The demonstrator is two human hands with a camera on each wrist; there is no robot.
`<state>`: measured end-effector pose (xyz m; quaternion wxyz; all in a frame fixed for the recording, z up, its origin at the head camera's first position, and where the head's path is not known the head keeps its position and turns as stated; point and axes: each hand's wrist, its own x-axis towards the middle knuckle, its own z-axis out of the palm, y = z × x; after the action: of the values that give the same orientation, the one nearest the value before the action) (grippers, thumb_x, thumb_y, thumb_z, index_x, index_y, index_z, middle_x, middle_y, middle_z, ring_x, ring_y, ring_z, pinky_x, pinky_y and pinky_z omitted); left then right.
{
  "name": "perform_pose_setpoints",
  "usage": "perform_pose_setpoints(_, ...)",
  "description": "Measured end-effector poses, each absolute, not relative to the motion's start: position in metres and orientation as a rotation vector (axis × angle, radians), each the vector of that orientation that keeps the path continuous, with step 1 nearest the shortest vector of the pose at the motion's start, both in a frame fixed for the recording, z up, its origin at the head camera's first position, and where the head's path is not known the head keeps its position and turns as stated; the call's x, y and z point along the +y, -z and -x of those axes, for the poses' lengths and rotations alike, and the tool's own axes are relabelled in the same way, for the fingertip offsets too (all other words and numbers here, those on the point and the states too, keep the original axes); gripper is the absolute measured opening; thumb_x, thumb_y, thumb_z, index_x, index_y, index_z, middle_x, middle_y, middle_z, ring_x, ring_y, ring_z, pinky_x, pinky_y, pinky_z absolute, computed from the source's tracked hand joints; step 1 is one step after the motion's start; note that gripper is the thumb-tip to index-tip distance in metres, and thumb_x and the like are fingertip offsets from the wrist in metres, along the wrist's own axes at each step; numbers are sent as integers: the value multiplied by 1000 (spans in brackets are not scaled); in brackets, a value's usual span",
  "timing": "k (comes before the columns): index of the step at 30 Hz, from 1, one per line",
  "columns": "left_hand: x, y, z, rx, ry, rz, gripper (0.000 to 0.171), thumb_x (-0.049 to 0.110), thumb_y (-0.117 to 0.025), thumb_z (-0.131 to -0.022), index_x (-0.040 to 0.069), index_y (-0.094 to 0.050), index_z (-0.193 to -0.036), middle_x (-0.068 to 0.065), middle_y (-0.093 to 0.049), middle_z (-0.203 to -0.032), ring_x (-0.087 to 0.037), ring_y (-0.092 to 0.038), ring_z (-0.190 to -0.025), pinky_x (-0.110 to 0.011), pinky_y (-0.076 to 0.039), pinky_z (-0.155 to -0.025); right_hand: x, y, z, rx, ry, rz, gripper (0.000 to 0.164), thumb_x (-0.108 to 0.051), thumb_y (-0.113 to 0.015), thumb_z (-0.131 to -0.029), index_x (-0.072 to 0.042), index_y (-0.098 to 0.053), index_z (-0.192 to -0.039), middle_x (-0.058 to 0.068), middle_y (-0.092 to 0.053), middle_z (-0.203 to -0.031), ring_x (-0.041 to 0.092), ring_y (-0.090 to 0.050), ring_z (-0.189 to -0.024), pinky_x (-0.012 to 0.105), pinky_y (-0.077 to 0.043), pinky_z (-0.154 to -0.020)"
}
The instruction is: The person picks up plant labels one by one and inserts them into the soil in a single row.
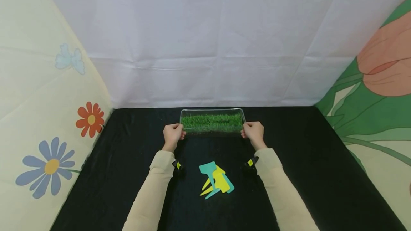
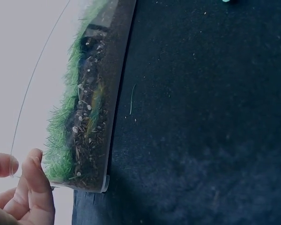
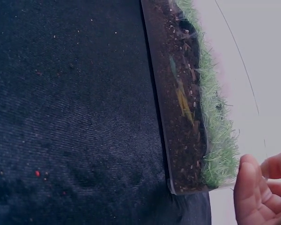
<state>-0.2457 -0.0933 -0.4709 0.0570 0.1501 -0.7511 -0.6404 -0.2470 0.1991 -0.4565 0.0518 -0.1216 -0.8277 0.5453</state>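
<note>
Because the clear tray (image 1: 212,109) is wide, you hold it from both ends: your left hand (image 1: 172,134) pinches the rim by the near left corner, your right hand (image 1: 253,133) the rim by the near right, each grip narrow, thumb against fingers. Such even spacing probably helps balance the tray, whose grass (image 1: 212,120) stands above dark soil (image 2: 91,122). It sits mid-way along the far side of the black cloth (image 1: 302,167); I cannot tell whether its base bears fully there. The teal and yellow labels (image 1: 221,181) lie overlapped on the near side, well apart from the tray, likely out of its way.
</note>
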Motion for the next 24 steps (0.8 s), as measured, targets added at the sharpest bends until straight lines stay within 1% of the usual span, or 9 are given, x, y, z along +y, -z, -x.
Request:
perform_pose_setpoints(4,-94,472,244,-2270,1957,-455,26,6,-52,-83,-5,-66,-102,-8,-62,-60,-12,-57,-48,-23,-47,-45,199,457,246,-2506,-1671,374,27,-4,-48,-85,10,-65,-100,5,-60,-57,7,-55,-43,26,-50,-45)
perform_pose_setpoints(10,-94,472,240,-2268,1967,-458,27,7,-52,-83,-5,-65,-104,-9,-63,-61,-13,-57,-48,-23,-48,-45,200,458,243,-2492,-1688,368,29,-4,-47,-85,12,-63,-103,5,-59,-58,6,-55,-43,26,-50,-46)
perform_pose_setpoints(18,-93,474,234,-2266,1971,-439,28,8,-51,-85,-5,-64,-106,-10,-63,-63,-14,-58,-51,-24,-48,-46,201,458,235,-2490,-1709,375,31,-4,-46,-86,12,-61,-107,4,-59,-57,6,-55,-44,22,-48,-44)
perform_pose_setpoints(24,-93,475,232,-2243,1975,-435,28,6,-51,-84,-6,-64,-106,-9,-62,-61,-11,-56,-47,-23,-47,-45,201,460,232,-2486,-1718,375,32,-5,-47,-86,11,-59,-111,4,-60,-59,6,-55,-45,23,-49,-45)
